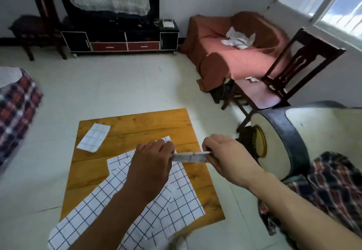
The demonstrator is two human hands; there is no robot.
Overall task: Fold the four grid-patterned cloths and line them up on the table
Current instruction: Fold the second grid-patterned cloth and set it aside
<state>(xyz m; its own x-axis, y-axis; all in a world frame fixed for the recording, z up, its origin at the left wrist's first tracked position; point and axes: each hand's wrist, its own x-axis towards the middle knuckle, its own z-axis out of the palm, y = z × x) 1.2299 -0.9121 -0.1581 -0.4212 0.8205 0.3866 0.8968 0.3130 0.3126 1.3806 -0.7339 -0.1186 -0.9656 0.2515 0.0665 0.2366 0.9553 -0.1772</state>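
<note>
We hold a folded cloth (191, 156) stretched above the worktop (137, 124), left hand (151, 163) and right hand (225, 155) gripping its ends. Loose cloths (176, 187) lie beneath; another folded one (94, 137) rests far-left.

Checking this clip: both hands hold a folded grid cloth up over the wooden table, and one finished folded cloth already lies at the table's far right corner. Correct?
Not quite. The finished folded cloth lies near the far left corner of the wooden table, not the far right, as the head view shows. The rest holds: the left hand and right hand hold a folded grid cloth between them over the table.
</note>
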